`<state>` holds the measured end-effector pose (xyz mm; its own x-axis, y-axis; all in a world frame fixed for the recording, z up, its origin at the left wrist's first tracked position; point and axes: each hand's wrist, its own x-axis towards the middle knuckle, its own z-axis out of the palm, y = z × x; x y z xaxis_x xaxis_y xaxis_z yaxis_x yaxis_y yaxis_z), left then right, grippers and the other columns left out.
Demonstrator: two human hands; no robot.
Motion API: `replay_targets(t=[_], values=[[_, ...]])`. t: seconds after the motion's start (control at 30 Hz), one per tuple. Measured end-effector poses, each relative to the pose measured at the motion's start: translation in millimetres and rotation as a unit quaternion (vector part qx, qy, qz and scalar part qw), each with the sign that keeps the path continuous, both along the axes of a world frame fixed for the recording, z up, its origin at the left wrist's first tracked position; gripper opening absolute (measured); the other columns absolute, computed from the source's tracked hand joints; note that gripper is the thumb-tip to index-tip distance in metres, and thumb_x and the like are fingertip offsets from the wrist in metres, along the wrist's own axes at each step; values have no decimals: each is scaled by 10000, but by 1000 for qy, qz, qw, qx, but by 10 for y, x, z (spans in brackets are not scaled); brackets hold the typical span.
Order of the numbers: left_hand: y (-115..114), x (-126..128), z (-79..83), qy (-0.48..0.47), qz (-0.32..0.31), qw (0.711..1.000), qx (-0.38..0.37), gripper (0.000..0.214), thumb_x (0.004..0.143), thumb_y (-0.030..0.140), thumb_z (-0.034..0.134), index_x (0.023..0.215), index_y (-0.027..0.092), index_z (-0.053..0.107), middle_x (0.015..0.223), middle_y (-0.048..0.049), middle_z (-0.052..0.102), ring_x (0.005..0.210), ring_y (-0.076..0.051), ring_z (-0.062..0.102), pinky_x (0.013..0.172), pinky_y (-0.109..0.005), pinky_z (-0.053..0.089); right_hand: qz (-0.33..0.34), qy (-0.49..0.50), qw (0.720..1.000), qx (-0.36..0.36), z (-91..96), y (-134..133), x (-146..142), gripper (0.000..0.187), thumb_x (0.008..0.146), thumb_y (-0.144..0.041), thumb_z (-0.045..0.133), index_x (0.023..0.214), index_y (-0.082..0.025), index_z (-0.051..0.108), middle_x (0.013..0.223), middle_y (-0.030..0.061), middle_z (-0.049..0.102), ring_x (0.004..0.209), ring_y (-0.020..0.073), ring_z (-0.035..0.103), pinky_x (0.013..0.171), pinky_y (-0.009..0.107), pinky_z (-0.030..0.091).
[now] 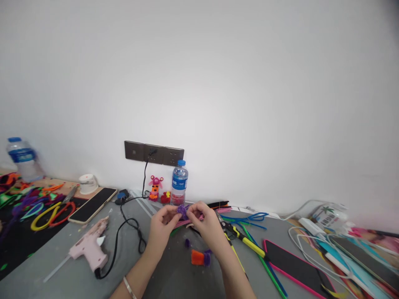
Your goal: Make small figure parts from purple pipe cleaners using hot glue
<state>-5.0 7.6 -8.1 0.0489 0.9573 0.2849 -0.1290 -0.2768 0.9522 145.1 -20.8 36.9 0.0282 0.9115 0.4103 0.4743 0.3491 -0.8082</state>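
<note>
Left hand (160, 230) and right hand (208, 226) meet above the desk (181, 278), fingers (171, 212) of both pinched tight on a purple fuzzy piece (182, 211) between them, orange-and-purple bit (199, 257) lying just below, yellow-handled cutters (241, 237) just right.

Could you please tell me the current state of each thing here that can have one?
left hand, pinching the purple pipe-cleaner piece.
right hand, pinching the same piece.
purple pipe-cleaner piece, bunched, held between both hands.
glue gun, lying on its side, cord attached.
water bottle, upright, capped.
phone, lying flat, screen dark.
wall socket, one plug in.
</note>
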Motion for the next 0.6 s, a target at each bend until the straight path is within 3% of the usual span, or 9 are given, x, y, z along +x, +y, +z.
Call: replay_targets(t=[0.43, 0.6], values=[[-17, -7, 25, -8, 5, 1000, 10, 155, 686, 272, 725, 793, 163, 702, 746, -49, 754, 712, -210, 702, 682, -292, 570, -15, -25, 999, 24, -3, -5, -17, 127, 769, -146, 561, 661, -186, 614, 642, -2, 538, 596, 158, 517, 570, 258, 412], [-20, 10, 45, -33, 3, 999, -2, 193, 671, 288, 739, 818, 167, 714, 815, -70, 774, 790, -238, 724, 776, -343, 584, -28, -43, 997, 53, -31, 14, -18, 139, 784, -127, 558, 670, -194, 604, 685, 5, 540, 632, 165, 526, 605, 266, 420]])
